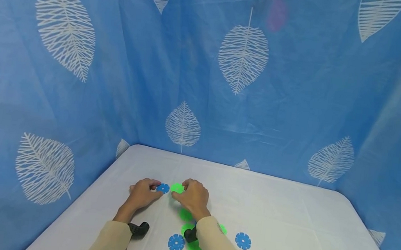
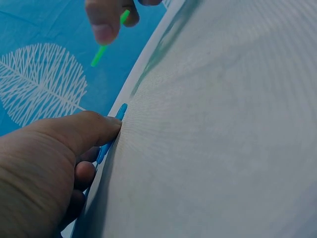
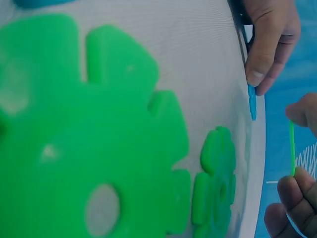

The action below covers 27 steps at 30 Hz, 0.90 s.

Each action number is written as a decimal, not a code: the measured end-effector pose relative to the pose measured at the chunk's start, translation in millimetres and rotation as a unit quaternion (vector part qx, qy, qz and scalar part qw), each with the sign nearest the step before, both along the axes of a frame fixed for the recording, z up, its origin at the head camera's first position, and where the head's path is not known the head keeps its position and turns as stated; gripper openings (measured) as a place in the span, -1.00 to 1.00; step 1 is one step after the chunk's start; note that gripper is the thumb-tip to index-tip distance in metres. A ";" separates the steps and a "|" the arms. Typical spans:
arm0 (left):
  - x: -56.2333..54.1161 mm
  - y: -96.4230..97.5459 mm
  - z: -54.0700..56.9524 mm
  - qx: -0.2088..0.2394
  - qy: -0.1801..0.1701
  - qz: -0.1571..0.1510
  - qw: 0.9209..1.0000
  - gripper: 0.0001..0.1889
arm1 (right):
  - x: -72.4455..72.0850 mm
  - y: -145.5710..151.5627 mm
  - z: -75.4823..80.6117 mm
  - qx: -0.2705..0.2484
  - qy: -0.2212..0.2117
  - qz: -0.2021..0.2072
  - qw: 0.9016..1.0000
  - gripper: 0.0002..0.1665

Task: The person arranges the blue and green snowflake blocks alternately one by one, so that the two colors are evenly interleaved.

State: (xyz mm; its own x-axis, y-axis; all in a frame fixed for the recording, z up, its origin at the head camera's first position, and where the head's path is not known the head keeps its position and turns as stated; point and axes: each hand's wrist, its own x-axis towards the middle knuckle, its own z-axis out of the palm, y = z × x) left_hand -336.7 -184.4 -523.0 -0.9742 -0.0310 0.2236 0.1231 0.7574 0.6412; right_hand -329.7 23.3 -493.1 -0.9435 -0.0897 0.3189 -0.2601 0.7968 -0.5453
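My left hand pinches a blue notched plastic disc between thumb and fingers, low over the table; the left wrist view shows that blue disc edge-on under the thumb. Just to its right, my right hand pinches a bright green disc of the same kind, held up from the table. Seen edge-on in the right wrist view, this green disc spans thumb and fingertips. A small gap separates the two held discs.
Several green discs lie in a line below and under my right forearm. One blue disc lies left of that line, another blue disc to its right. The white table is bounded by blue leaf-patterned curtains.
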 end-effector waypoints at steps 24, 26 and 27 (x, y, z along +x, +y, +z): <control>2.9 1.5 1.5 0.009 -0.001 -0.007 1.000 -0.64 | -3.3 3.3 -13.9 0.018 -0.024 -0.032 0.999 -0.53; 3.1 1.2 2.2 0.010 0.001 -0.007 1.000 -0.63 | -4.4 2.5 -15.5 0.019 -0.023 -0.030 0.999 -0.53; 3.1 0.8 2.5 0.010 0.001 -0.006 1.000 -0.63 | -5.0 2.0 -16.4 0.020 -0.023 -0.029 0.999 -0.53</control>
